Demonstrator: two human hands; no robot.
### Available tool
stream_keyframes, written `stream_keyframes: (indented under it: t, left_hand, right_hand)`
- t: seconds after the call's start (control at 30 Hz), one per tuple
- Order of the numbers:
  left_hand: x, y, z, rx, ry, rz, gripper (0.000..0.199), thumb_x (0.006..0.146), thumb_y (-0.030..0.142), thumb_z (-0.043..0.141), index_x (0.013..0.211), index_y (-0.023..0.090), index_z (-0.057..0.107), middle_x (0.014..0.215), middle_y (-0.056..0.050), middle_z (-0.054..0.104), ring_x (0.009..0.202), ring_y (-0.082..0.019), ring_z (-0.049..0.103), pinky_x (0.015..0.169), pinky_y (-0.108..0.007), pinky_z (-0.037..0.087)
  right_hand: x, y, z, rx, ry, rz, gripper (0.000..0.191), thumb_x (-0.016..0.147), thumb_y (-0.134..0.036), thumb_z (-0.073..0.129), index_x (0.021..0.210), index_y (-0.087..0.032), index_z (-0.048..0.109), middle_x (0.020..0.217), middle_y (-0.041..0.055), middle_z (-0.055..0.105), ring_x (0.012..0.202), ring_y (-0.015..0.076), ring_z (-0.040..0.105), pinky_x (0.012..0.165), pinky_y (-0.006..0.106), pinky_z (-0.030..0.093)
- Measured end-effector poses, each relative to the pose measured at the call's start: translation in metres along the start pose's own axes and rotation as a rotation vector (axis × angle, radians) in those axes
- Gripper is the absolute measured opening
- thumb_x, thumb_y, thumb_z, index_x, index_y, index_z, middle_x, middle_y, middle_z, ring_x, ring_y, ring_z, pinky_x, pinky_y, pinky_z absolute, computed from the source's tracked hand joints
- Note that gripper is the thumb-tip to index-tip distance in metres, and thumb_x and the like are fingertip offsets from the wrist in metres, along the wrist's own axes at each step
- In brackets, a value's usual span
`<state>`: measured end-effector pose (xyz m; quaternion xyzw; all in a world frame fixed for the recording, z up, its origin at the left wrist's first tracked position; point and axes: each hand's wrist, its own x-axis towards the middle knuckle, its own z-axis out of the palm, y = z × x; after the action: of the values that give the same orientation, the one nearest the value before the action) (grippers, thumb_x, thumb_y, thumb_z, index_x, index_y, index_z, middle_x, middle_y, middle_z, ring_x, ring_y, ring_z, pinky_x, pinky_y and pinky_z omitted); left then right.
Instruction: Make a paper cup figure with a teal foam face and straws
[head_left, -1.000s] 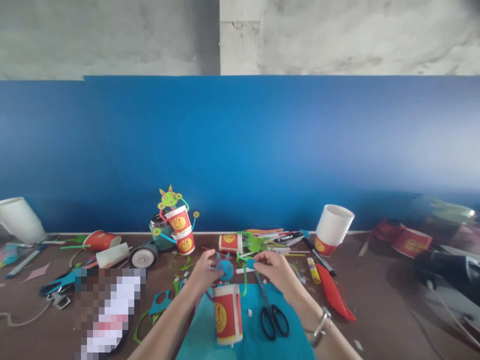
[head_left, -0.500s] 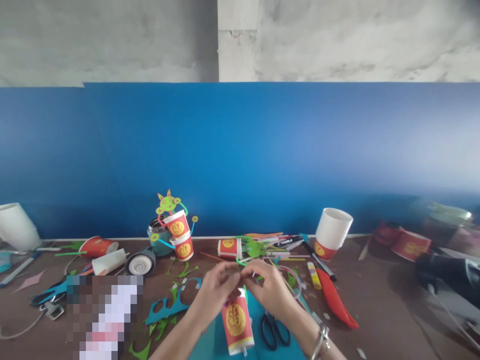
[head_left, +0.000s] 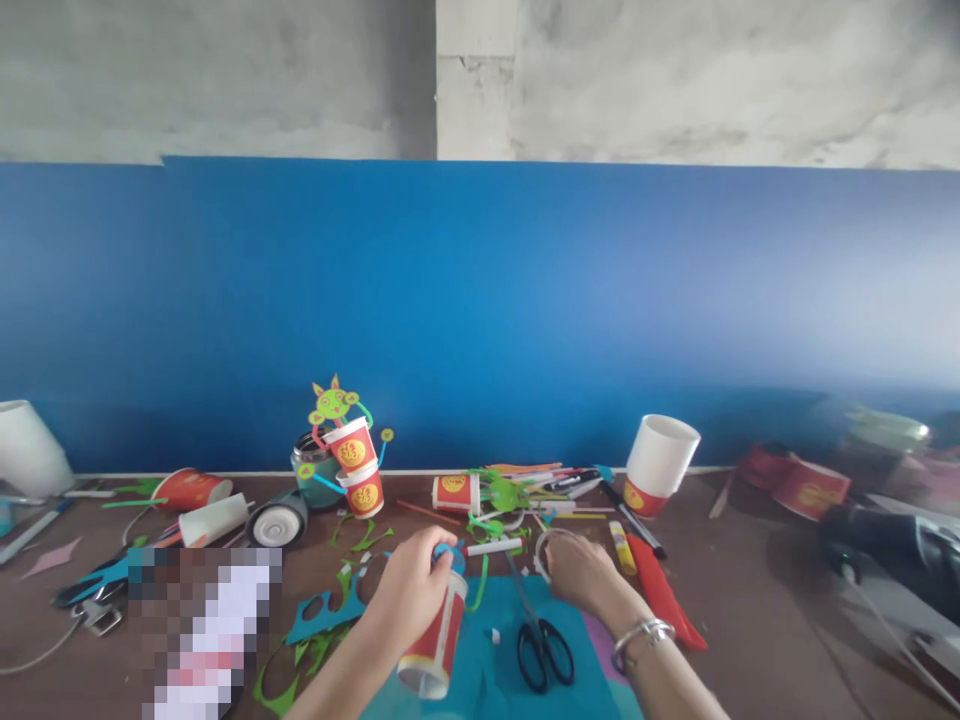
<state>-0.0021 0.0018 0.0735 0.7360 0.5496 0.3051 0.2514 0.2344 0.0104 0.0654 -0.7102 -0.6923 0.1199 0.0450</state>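
My left hand [head_left: 420, 580] is closed round a red paper cup [head_left: 439, 645], which is tilted with its open white end towards me. A blue paper piece [head_left: 451, 555] and a green strip [head_left: 479, 585] stick out at its far end. My right hand [head_left: 581, 568] reaches over a clear ring like a roll of tape [head_left: 541, 552], its bent fingers on the ring and partly hidden. Between my hands, black-handled scissors [head_left: 541, 650] lie on a blue sheet [head_left: 480, 690]. A white marker with a red end [head_left: 493, 547] lies just beyond the cup.
A figure of stacked cups [head_left: 352, 450] stands at back left beside a teal flask [head_left: 319, 475]. A cup with green cutouts [head_left: 456, 494] lies at the back. To the right are a glue stick [head_left: 622, 548], a red pouch [head_left: 664, 590] and white stacked cups [head_left: 664, 460].
My hands have come apart. The left has tipped the cup, turning its open end towards me; the right has moved right and away from me onto the ring, which has shifted slightly left.
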Motion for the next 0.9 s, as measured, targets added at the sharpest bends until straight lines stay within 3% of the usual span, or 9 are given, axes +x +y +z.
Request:
stream_keyframes:
  t: [0.17, 0.27, 0.33, 0.43, 0.57, 0.73, 0.9]
  left_hand:
    - [-0.004, 0.009, 0.005, -0.136, 0.067, 0.107, 0.017, 0.086, 0.024, 0.044, 0.082, 0.020, 0.060, 0.079, -0.005, 0.068, 0.073, -0.021, 0.063, 0.066, -0.027, 0.044]
    - [-0.005, 0.012, 0.008, -0.288, 0.042, 0.111, 0.019, 0.089, 0.026, 0.044, 0.091, 0.020, 0.062, 0.076, -0.003, 0.068, 0.068, -0.018, 0.063, 0.065, -0.026, 0.045]
    - [-0.007, 0.011, 0.011, -0.330, 0.037, 0.153, 0.027, 0.090, 0.023, 0.043, 0.112, 0.021, 0.059, 0.084, -0.005, 0.070, 0.077, -0.020, 0.064, 0.073, -0.028, 0.047]
    - [-0.011, 0.010, 0.016, -0.302, 0.018, 0.280, 0.045, 0.090, 0.017, 0.039, 0.134, 0.023, 0.044, 0.109, -0.009, 0.066, 0.102, -0.023, 0.059, 0.090, -0.033, 0.044]
    - [-0.016, 0.013, 0.021, -0.222, -0.042, 0.394, 0.053, 0.090, 0.012, 0.035, 0.141, 0.024, 0.033, 0.129, -0.011, 0.054, 0.116, -0.023, 0.051, 0.097, -0.037, 0.040]
    - [-0.018, 0.021, 0.019, -0.188, 0.003, 0.385, 0.044, 0.091, 0.015, 0.037, 0.134, 0.023, 0.044, 0.120, -0.011, 0.059, 0.109, -0.023, 0.055, 0.094, -0.035, 0.043]
    - [-0.016, 0.022, 0.016, -0.280, 0.101, 0.275, 0.028, 0.091, 0.020, 0.043, 0.114, 0.021, 0.058, 0.106, -0.008, 0.065, 0.093, -0.020, 0.061, 0.081, -0.030, 0.048]
  right_hand:
    - [-0.001, -0.015, -0.006, 0.038, 0.064, -0.062, 0.013, 0.075, -0.013, 0.048, 0.081, -0.019, 0.058, 0.077, 0.0062, 0.068, 0.077, 0.0219, 0.063, 0.063, 0.027, 0.038]
    - [-0.006, -0.029, -0.008, 0.334, 0.158, -0.253, 0.014, 0.088, -0.022, 0.037, 0.086, -0.021, 0.051, 0.067, -0.0005, 0.062, 0.064, 0.0159, 0.059, 0.059, 0.024, 0.037]
    - [-0.013, -0.040, -0.009, 0.546, 0.203, -0.400, 0.016, 0.092, -0.029, 0.035, 0.088, -0.021, 0.048, 0.068, -0.0014, 0.061, 0.063, 0.0149, 0.058, 0.058, 0.023, 0.038]
    - [-0.024, -0.054, -0.010, 0.681, 0.206, -0.511, 0.013, 0.092, -0.029, 0.037, 0.093, -0.021, 0.048, 0.083, 0.0027, 0.065, 0.074, 0.0168, 0.061, 0.064, 0.024, 0.042]
    - [-0.030, -0.063, -0.012, 0.720, 0.211, -0.492, 0.013, 0.092, -0.027, 0.038, 0.092, -0.021, 0.049, 0.082, 0.0030, 0.065, 0.073, 0.0165, 0.062, 0.067, 0.025, 0.045]
    - [-0.026, -0.060, -0.009, 0.736, 0.228, -0.472, 0.015, 0.093, -0.030, 0.038, 0.089, -0.021, 0.050, 0.077, 0.0016, 0.064, 0.067, 0.0150, 0.061, 0.063, 0.023, 0.046]
    - [-0.027, -0.060, -0.006, 0.682, 0.242, -0.496, 0.016, 0.093, -0.031, 0.039, 0.088, -0.022, 0.051, 0.068, -0.0003, 0.063, 0.062, 0.0152, 0.060, 0.058, 0.023, 0.045]
